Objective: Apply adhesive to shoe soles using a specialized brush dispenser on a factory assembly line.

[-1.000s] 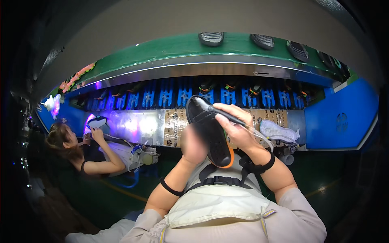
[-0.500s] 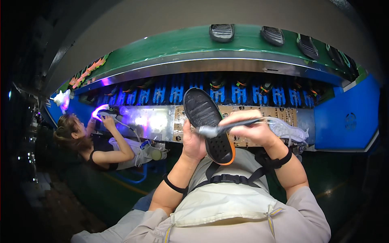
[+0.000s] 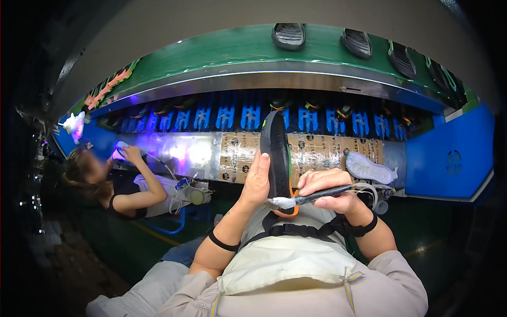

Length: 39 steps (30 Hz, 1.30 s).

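Observation:
My left hand (image 3: 257, 182) is closed on a black shoe sole (image 3: 275, 153), thumb along its left edge and the other fingers partly hidden. The sole stands upright and is turned partly edge-on, with orange trim at its lower end. My right hand (image 3: 330, 191) grips a dark-handled brush (image 3: 322, 194), pointing left. Its whitish bristles (image 3: 281, 203) lie at the lower end of the sole; whether they touch it I cannot tell. A thin clear tube (image 3: 369, 190) runs from the handle's rear end.
A cardboard-covered bench (image 3: 240, 153) lies ahead, with a white sole-shaped piece (image 3: 369, 168) at its right. Behind run blue holders (image 3: 308, 117). Above, a green belt (image 3: 222, 55) carries black soles (image 3: 289, 37). At the left sits a co-worker (image 3: 127, 185) under violet light.
The sole has turned from facing up to nearly edge-on. My right hand and the brush have come lower, with the bristles shifting from mid-sole to its lower end.

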{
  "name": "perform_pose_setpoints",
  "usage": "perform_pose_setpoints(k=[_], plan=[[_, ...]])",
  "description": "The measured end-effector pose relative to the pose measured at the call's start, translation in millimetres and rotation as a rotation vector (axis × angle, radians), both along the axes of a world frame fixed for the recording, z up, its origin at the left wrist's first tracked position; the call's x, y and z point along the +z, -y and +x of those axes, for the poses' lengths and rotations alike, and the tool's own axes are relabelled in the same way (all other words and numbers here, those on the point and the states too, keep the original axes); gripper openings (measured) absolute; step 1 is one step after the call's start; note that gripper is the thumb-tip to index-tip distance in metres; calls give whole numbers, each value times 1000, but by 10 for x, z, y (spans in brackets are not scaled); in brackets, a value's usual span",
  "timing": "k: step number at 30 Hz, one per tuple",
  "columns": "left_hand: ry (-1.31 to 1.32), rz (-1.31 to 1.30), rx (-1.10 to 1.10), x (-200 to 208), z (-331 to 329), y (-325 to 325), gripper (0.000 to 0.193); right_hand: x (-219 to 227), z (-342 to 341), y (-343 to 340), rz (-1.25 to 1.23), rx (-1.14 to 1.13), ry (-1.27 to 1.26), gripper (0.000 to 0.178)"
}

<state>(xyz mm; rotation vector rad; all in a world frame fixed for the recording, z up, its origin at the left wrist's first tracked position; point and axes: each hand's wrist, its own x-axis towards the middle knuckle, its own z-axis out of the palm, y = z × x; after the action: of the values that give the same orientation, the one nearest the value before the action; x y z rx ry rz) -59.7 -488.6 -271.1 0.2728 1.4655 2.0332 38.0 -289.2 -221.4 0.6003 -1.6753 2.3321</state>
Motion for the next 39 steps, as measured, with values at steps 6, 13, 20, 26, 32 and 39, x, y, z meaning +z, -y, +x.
perform_pose_setpoints(k=[6,13,20,26,32,39], plan=[[109,98,-18,-58,-38,18,50,3,205,-48,42,-249,255,36],[237,460,-5,-26,-122,-6,77,210,-122,136,354,-491,220,29],[259,603,-51,214,-278,-43,95,342,-278,287,670,-167,-179,32],[316,699,25,392,-272,12,92,437,-397,390,830,-392,-286,35],[406,818,-6,555,-438,63,103,566,-388,431,669,-353,-142,30],[324,838,-13,645,-647,209,105,658,-412,359,490,36,-55,26]])
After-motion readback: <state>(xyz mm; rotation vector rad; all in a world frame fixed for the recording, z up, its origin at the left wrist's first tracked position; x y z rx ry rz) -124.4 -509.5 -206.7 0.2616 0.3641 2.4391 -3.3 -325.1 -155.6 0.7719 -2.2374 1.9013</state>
